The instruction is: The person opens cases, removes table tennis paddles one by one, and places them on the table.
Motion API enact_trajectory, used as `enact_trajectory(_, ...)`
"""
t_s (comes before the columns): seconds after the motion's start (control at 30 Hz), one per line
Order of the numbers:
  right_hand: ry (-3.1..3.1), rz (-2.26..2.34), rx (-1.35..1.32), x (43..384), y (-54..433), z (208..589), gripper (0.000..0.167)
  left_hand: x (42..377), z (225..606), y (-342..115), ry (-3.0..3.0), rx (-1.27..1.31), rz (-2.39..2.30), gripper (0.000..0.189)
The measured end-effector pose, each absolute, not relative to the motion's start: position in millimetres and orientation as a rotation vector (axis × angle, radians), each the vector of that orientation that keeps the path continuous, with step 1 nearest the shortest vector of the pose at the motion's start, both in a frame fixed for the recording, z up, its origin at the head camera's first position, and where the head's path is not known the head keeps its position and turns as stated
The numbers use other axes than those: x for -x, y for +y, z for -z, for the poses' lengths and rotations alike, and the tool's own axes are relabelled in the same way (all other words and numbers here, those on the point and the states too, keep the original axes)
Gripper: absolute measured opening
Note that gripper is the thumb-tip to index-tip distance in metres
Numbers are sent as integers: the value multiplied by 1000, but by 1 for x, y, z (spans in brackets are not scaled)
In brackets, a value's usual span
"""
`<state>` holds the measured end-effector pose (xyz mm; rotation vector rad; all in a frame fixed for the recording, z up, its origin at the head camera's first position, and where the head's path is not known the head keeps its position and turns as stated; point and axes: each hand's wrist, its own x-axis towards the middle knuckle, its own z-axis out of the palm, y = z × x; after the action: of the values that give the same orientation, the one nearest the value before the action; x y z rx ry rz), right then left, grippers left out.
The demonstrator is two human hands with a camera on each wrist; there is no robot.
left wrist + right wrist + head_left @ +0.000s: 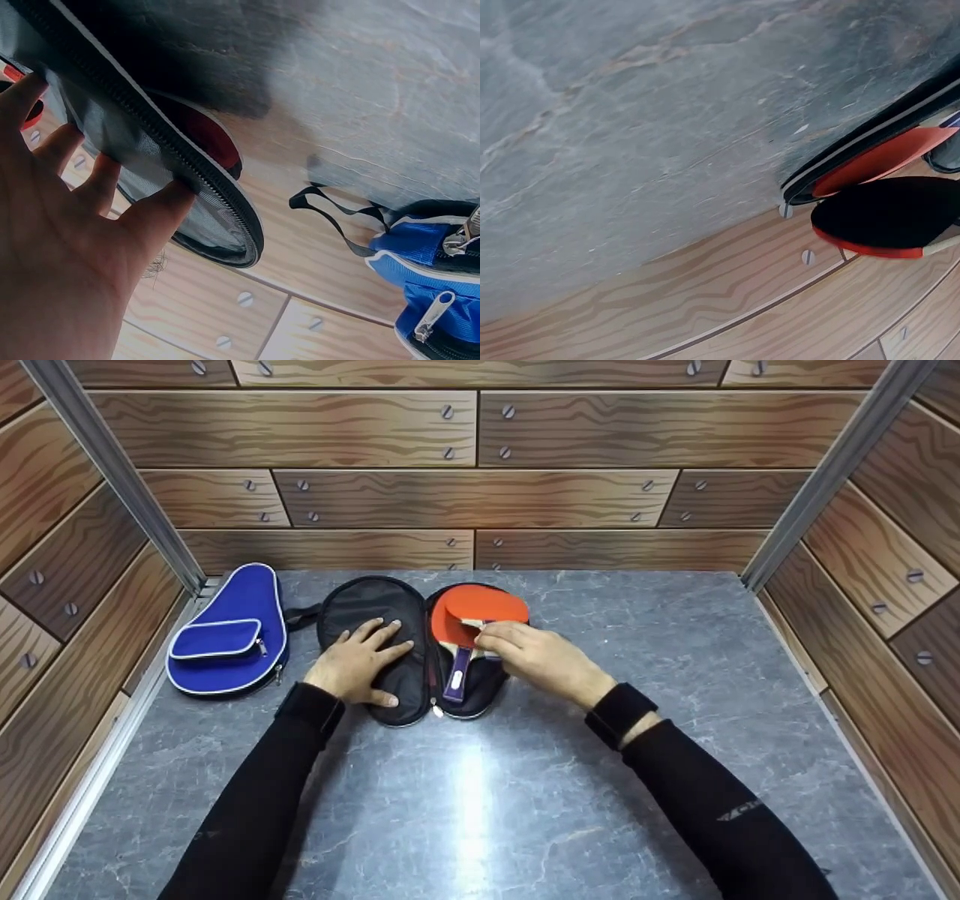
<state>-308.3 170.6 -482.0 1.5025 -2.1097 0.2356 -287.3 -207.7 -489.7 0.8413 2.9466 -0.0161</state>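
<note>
1. From where I stand, the black case (367, 598) lies unfolded on the grey tabletop (637, 780).
2. The person's left hand (351, 666) rests on the case's left half, fingers spread.
3. The right hand (547, 660) pinches the upper paddle (489, 604) over the case's right half, its orange face up.
4. The lower paddle (447, 631) lies inside that half, purple handle toward the person.
5. Left of the case sits the blue bag (234, 604).

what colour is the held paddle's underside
The held paddle's underside is black, seen best in the right wrist view.
</note>
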Motion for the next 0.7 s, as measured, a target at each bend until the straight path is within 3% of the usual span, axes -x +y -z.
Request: enact_trajectory(0.7, -2021, -339, -1266, 312, 204, 474, 50, 286, 489, -207, 2949, -855, -14, 102)
